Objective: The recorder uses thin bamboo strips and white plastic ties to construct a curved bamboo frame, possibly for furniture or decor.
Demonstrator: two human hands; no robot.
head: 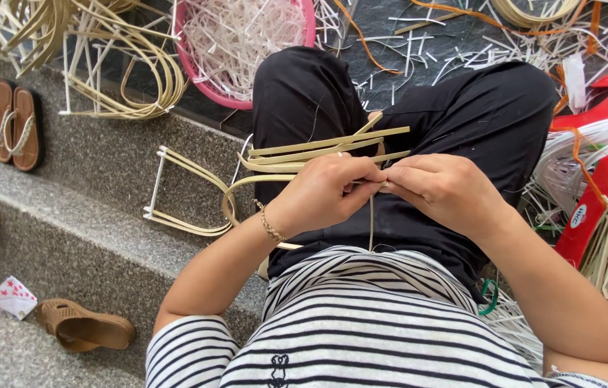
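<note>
The person is sitting on grey stone steps [81, 237] with both hands meeting over the lap. The left hand [322, 192] is curling its fingers shut around a bundle of pale bamboo strips [318, 152], and the right hand [447, 190] is pinching the same strips just beside it. The strips are fanning out across the black trousers [304, 93]. A pink basin [207, 79] of shavings is sitting ahead, sandals [13, 123] to the left, and a red stool [598, 194] crowding the right.

Pale looped bamboo strips [304, 154] across lap
</note>
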